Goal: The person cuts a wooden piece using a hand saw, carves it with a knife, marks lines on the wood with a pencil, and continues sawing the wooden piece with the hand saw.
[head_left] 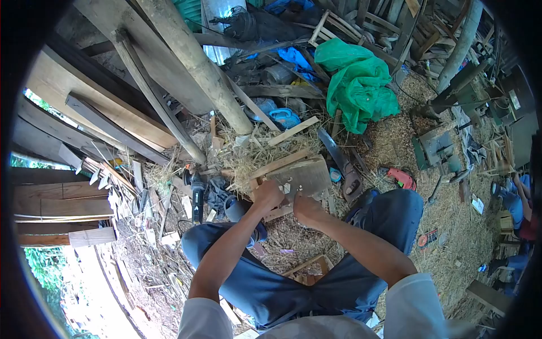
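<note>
My left hand point(268, 195) is closed over a pale piece of wood point(278, 213) at the near left edge of a wide wooden board point(309, 174). Close to its right, my right hand point(308, 211) is closed too, its fingertips pointing at the board. A thin dark part shows by those fingers, but what the hand grips is too small to make out. Small white chips point(287, 188) lie on the board between my hands.
A handsaw point(345, 172) lies right of the board, with a red power tool point(401, 178) beyond. An angle grinder point(197, 198) sits by my left knee. Green sheeting point(361, 85) lies ahead, and wooden poles point(195, 65) lean at left. Another person point(516, 206) is at far right.
</note>
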### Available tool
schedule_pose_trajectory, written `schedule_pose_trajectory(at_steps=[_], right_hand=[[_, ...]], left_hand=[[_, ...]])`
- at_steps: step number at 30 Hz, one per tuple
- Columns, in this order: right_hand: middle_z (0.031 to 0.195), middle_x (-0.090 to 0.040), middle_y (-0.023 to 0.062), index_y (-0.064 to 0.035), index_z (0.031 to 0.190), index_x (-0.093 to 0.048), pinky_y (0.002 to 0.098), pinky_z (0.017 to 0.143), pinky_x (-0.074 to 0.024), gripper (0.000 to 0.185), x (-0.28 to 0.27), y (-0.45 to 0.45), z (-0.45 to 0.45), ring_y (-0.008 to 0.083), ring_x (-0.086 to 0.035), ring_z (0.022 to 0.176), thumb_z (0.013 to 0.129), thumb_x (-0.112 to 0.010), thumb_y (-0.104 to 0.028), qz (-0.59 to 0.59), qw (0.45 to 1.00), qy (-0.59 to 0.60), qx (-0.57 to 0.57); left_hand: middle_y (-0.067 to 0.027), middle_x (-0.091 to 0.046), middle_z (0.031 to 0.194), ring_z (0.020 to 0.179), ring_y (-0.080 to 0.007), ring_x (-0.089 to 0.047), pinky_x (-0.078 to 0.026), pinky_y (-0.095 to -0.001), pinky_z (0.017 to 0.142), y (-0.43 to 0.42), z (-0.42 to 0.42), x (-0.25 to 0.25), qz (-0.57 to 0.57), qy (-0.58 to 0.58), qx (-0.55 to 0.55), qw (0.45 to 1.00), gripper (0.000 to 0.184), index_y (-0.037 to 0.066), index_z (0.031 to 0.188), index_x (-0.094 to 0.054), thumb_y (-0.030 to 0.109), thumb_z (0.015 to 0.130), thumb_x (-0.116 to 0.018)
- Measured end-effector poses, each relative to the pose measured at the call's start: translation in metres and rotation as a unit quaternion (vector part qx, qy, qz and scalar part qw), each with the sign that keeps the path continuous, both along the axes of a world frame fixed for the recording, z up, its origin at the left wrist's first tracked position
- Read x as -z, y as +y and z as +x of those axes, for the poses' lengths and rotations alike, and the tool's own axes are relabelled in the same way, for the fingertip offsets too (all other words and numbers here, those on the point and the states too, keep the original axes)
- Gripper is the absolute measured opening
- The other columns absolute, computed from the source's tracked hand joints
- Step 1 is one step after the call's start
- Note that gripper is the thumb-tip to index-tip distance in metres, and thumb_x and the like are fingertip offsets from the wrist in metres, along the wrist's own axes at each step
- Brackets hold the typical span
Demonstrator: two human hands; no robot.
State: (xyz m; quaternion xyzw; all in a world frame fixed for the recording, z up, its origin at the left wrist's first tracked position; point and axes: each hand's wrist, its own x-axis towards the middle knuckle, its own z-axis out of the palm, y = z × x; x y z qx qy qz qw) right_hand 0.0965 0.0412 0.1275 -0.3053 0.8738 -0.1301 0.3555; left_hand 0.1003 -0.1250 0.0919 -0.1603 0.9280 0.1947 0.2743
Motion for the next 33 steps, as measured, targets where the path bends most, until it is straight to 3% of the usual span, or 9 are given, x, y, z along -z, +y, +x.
schedule_pose_trajectory(at_steps=[9,12,15,17,21,27,30,32,33], right_hand=[[0.101,-0.065,0.0223,0.0057,0.119,-0.050,0.0390,0.072,-0.0567,0.032,0.015,-0.020,-0.003,0.0346,-0.068,0.091,0.093,-0.048,-0.013,0.053,0.996,-0.018,0.076],[0.094,-0.068,0.0236,0.0064,0.117,-0.046,0.0446,0.068,-0.0561,0.030,0.028,-0.026,-0.008,0.0379,-0.068,0.087,0.092,-0.045,-0.011,0.034,0.995,-0.020,0.088],[0.096,-0.068,0.0219,0.0040,0.116,-0.046,0.0442,0.071,-0.0558,0.029,0.036,-0.035,-0.018,0.0370,-0.068,0.090,0.094,-0.046,-0.015,0.029,0.991,-0.037,0.126],[0.096,-0.068,0.0219,0.0035,0.114,-0.046,0.0439,0.072,-0.0554,0.031,0.032,-0.039,-0.022,0.0364,-0.068,0.090,0.093,-0.049,-0.019,0.042,0.994,-0.028,0.094],[0.103,-0.068,0.0192,-0.0049,0.116,-0.055,0.0428,0.076,-0.0549,0.027,0.032,-0.042,-0.021,0.0338,-0.067,0.096,0.095,-0.046,-0.018,0.063,0.991,-0.029,0.118],[0.097,-0.068,0.0220,0.0046,0.119,-0.045,0.0446,0.074,-0.0543,0.040,0.047,-0.020,-0.045,0.0388,-0.066,0.094,0.088,-0.057,-0.018,-0.057,0.992,-0.082,-0.073],[0.099,-0.066,0.0245,0.0070,0.119,-0.045,0.0445,0.075,-0.0545,0.040,0.028,-0.015,-0.015,0.0404,-0.066,0.094,0.087,-0.056,-0.014,0.013,0.987,0.103,-0.119],[0.100,-0.066,0.0263,0.0094,0.117,-0.045,0.0433,0.075,-0.0552,0.038,0.016,-0.015,-0.005,0.0398,-0.066,0.093,0.085,-0.056,-0.009,0.025,0.995,-0.020,0.096],[0.100,-0.066,0.0263,0.0094,0.117,-0.045,0.0433,0.075,-0.0552,0.038,0.016,-0.014,-0.006,0.0398,-0.066,0.093,0.085,-0.056,-0.009,0.030,0.995,-0.020,0.096]], left_hand=[[-0.0235,-0.068,0.089,0.088,-0.0385,-0.066,-0.054,-0.0469,0.077,0.012,0.003,-0.008,-0.041,0.050,0.001,0.998,0.031,0.000,0.093,-0.069,0.027,0.078,-0.062],[-0.0258,-0.067,0.092,0.088,-0.0399,-0.066,-0.053,-0.0474,0.077,0.014,-0.001,-0.017,-0.008,-0.027,0.005,1.000,0.033,-0.001,0.095,-0.068,0.026,0.077,-0.061],[-0.0245,-0.068,0.093,0.086,-0.0370,-0.068,-0.054,-0.0431,0.076,0.014,-0.003,-0.013,-0.045,0.048,0.030,0.997,0.025,-0.004,0.084,-0.069,0.018,0.076,-0.062],[-0.0261,-0.065,0.102,0.091,-0.0412,-0.065,-0.053,-0.0478,0.079,-0.007,-0.015,0.003,0.039,-0.047,0.010,0.998,0.034,0.000,0.101,-0.066,0.021,0.075,-0.062],[-0.0262,-0.065,0.102,0.094,-0.0400,-0.064,-0.052,-0.0475,0.081,0.004,-0.007,-0.006,-0.011,0.019,-0.033,0.999,0.035,0.000,0.102,-0.066,0.020,0.074,-0.062],[-0.0266,-0.064,0.106,0.097,-0.0401,-0.064,-0.051,-0.0473,0.083,-0.002,-0.012,-0.003,0.026,-0.012,-0.034,0.999,0.040,-0.001,0.105,-0.065,0.024,0.074,-0.064],[-0.0270,-0.064,0.107,0.097,-0.0406,-0.064,-0.052,-0.0473,0.083,-0.003,-0.014,-0.005,0.043,-0.012,0.012,0.999,0.042,-0.003,0.104,-0.065,0.027,0.075,-0.065],[-0.0273,-0.064,0.107,0.098,-0.0403,-0.064,-0.052,-0.0465,0.082,0.004,-0.018,-0.016,0.022,-0.053,-0.024,0.998,0.045,-0.005,0.105,-0.064,0.028,0.075,-0.066],[-0.0273,-0.064,0.107,0.098,-0.0403,-0.064,-0.052,-0.0465,0.082,0.007,-0.018,-0.017,0.027,-0.054,-0.023,0.998,0.045,-0.005,0.105,-0.064,0.028,0.075,-0.066]])
